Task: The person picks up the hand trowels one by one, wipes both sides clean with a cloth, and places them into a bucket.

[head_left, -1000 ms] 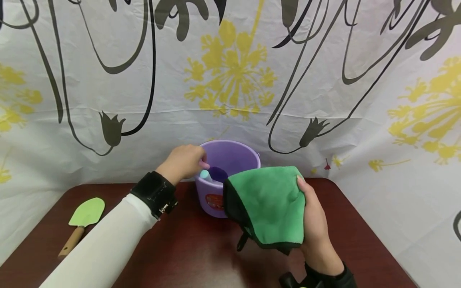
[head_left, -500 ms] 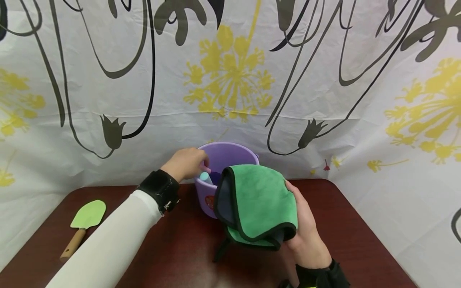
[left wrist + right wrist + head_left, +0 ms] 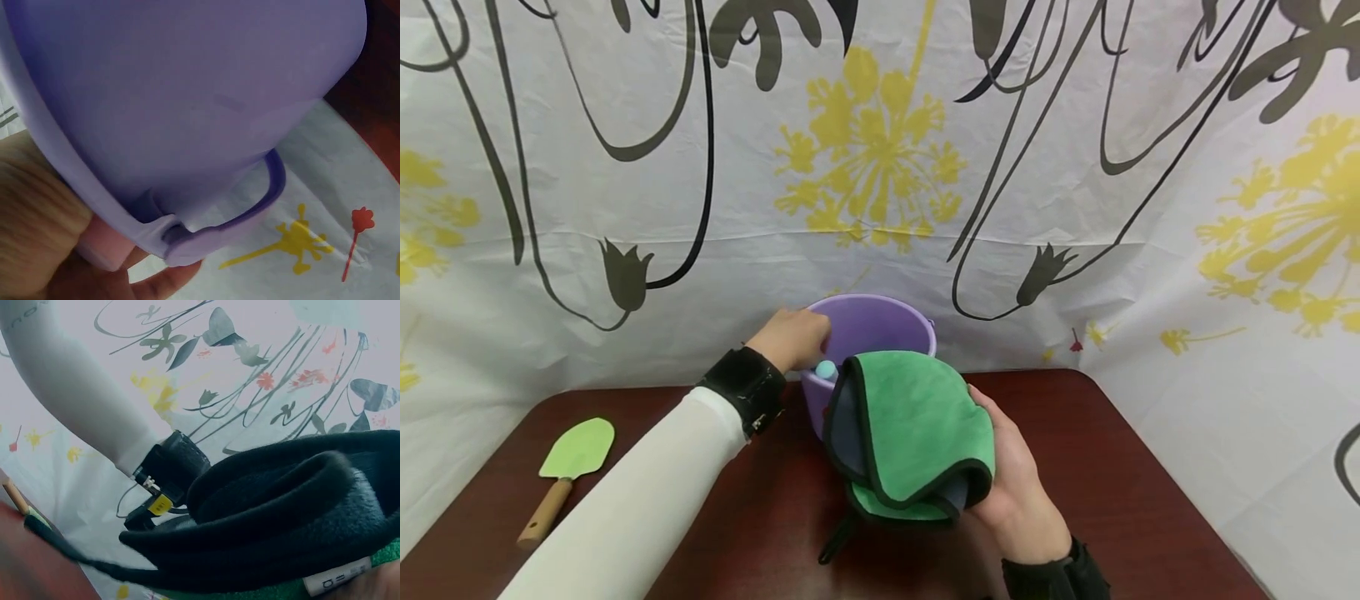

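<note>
My left hand reaches over the left rim of a purple bucket, its fingers curled at the edge. In the left wrist view it grips a smooth pink piece, mostly covered by the hand and rim; its kind is hidden. A thing with a light-blue rounded end stands up inside the bucket beside that hand. My right hand holds a folded green microfiber towel by its right side, in front of the bucket. Dark edging and a hanging loop trim the towel; its white label shows in the right wrist view.
A small spade with a lime-green blade and a wooden handle lies at the left of the dark red table. Behind the table hangs a white patterned curtain. The bucket's purple handle hangs folded down at its outer side.
The right hand has carried the towel left and a little nearer, over the bucket's front, and turned it so a folded edge shows. The left hand stays at the rim; its pink piece slips from the head view.
</note>
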`<state>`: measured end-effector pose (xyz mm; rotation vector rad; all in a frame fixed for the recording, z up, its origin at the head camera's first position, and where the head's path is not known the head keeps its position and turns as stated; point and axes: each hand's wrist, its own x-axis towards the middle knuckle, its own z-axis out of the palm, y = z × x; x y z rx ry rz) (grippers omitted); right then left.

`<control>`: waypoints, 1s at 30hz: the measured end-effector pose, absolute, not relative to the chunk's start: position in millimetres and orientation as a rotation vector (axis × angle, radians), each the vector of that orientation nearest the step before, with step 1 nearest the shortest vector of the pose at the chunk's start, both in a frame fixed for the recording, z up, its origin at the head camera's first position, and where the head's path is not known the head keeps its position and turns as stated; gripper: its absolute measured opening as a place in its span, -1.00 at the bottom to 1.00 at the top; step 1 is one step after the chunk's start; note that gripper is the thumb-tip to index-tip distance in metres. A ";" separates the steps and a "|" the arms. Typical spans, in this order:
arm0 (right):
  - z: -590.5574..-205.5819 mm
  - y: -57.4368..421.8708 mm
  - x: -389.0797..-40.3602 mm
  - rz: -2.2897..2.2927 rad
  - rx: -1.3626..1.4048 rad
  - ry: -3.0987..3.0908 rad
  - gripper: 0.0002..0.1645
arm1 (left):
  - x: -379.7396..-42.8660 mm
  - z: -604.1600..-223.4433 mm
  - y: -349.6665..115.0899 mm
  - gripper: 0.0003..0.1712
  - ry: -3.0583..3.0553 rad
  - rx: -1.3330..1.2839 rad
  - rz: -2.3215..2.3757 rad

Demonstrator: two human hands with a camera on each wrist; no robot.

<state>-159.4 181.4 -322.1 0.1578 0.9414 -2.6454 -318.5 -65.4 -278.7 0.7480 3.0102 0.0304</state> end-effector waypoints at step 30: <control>-318.6 178.4 -156.5 -2.475 0.214 1.174 -0.57 | -186.1 -321.9 -174.8 -0.73 3.485 0.507 1.014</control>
